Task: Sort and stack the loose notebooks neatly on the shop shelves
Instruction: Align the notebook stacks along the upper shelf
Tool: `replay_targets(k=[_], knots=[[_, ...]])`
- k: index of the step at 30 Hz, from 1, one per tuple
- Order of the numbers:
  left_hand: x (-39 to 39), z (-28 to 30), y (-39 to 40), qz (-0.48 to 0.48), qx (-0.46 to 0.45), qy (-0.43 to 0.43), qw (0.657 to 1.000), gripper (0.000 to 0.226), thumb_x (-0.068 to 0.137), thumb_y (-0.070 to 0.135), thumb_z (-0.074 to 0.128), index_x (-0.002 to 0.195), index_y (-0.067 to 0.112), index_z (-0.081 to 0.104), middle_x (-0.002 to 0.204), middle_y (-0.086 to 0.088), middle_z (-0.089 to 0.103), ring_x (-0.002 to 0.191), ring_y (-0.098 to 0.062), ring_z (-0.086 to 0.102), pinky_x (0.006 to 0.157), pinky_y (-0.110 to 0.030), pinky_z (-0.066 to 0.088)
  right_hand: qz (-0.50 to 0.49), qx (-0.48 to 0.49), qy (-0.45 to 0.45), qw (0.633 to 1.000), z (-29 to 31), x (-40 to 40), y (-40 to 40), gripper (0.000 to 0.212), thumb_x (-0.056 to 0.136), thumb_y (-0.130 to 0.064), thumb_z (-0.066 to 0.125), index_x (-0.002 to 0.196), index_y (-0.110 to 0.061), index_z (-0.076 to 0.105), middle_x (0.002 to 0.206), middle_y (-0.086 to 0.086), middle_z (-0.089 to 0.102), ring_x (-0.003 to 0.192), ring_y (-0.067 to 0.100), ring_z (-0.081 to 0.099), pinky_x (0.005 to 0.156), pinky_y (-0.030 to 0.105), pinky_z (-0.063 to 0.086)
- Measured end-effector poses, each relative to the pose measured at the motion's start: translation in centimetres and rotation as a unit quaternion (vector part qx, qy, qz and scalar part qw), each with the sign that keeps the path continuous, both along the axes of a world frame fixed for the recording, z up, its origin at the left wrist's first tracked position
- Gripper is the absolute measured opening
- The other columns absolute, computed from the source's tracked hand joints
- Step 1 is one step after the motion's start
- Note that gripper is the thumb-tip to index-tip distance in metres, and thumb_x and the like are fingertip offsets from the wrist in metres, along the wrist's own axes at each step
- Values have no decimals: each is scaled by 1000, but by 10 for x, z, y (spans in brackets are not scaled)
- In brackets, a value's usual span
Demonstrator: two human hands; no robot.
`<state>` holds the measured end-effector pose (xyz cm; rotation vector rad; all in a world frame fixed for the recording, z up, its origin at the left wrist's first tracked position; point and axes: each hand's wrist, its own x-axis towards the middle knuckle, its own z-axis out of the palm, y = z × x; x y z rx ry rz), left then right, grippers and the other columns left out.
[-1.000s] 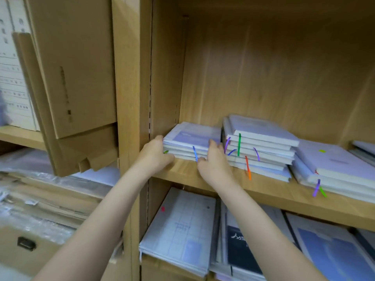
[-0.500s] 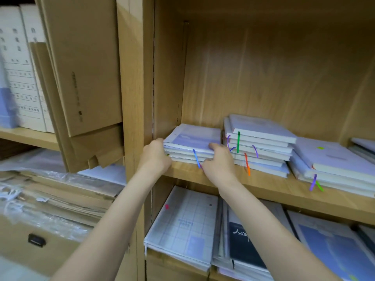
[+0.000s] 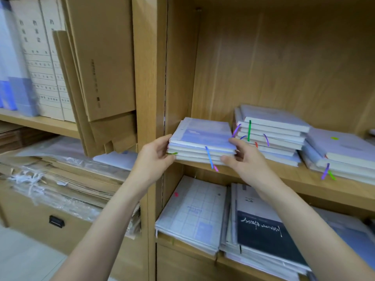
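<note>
A small stack of pale lilac notebooks (image 3: pixel 203 136) with a blue ribbon marker hanging from it sits at the left end of the wooden shelf (image 3: pixel 284 179). My left hand (image 3: pixel 155 157) grips the stack's left side, thumb on top. My right hand (image 3: pixel 241 157) grips its right front corner, fingers curled round the edge. Just to the right stands a taller notebook stack (image 3: pixel 272 136) with green, purple and red ribbons. A third stack (image 3: pixel 341 153) lies further right.
The shelf's upright side panel (image 3: pixel 180 78) stands close to the held stack's left. Below, larger notebooks (image 3: pixel 194 216) and a dark-covered book (image 3: pixel 263 234) lie on the lower shelf. Flattened cardboard (image 3: pixel 101 67) and white binders (image 3: pixel 40 57) fill the left bay.
My right hand moved from the stack's front edge to its right corner and closed round it. The stack looks lifted and drawn slightly forward. The camera moved closer.
</note>
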<state>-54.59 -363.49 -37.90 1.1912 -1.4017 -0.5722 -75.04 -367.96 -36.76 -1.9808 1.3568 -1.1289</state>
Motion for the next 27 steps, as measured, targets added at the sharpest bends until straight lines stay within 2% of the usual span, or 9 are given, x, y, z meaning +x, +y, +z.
replay_targets(k=[2,5,7,10,12,14,17,22,27], knots=[[-3,-1,1,10,-19,-15,1000,53,85,-11,56,132,14,48,102,29,53,95,18,51,78,3,39,11,-1,-8,1000,1,-2,0,60,85,-18,67,139,-16,42,130,-1,49,116,16,48,107,32,36],[-7,-4,0,28,-34,-28,999,54,85,-10,56,132,16,46,95,32,50,85,24,49,77,2,39,26,-7,-31,999,-1,-2,3,58,85,-16,67,139,-16,43,118,-6,47,106,8,46,99,22,36],[-6,-8,1,20,-33,-10,999,57,86,-9,56,133,19,43,101,31,51,92,20,53,81,0,40,21,-12,-41,999,-2,-3,3,56,85,-15,68,136,-16,46,114,-6,47,104,7,46,96,20,36],[0,-12,5,4,-25,24,999,56,86,-7,57,137,14,43,123,15,53,115,3,51,95,-7,39,30,-5,-82,996,-1,-3,3,52,82,-8,69,131,-13,50,109,-10,51,99,3,48,90,13,36],[2,-14,7,4,-30,24,999,57,87,-9,55,136,16,44,126,12,53,117,2,51,99,-11,38,35,-5,-102,994,-1,-3,3,48,80,-4,71,124,-11,54,100,-14,53,89,-3,52,81,5,39],[1,-15,9,6,-34,17,999,59,87,-10,53,133,26,45,120,19,55,111,7,53,97,-8,38,33,-10,-110,993,0,-5,2,44,77,-4,74,117,-12,57,96,-15,54,83,-9,52,74,2,41],[-1,-17,11,0,-34,22,999,60,87,-10,52,125,36,45,111,25,57,105,14,53,93,-4,38,31,-15,-116,993,0,-7,1,41,75,-6,75,111,-14,58,95,-17,53,85,-8,53,72,2,40],[0,-17,8,9,-50,87,995,48,87,-3,58,128,22,51,114,18,59,99,13,56,85,-4,43,34,-28,-127,991,-3,-5,2,36,77,-4,74,107,-17,57,92,-22,53,82,-16,51,71,-2,40],[-4,-18,5,12,-41,51,998,58,86,-15,50,121,31,45,103,27,57,94,23,54,83,0,40,33,-36,-127,991,-5,-5,4,39,78,-4,72,113,-14,58,87,-21,52,74,-18,53,67,-4,38]])
